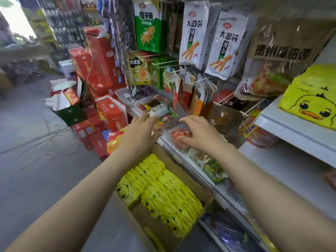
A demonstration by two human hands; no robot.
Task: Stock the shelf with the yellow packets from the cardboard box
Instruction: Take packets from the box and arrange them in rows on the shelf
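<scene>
Head view: left hand (140, 131) and right hand (198, 135) grip clear snack trays (180, 137) at shelf (183, 157) front edge; slide them aside together, clearing room for yellow packets (163, 190).

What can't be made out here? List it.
- Head view: the left hand hides its own fingertips, so its grip on the clear trays is unclear.
- Cardboard box: near end cut off by the bottom edge.
- Yellow packets: small print blurred.
- Lower shelf: goods too blurred.
</scene>
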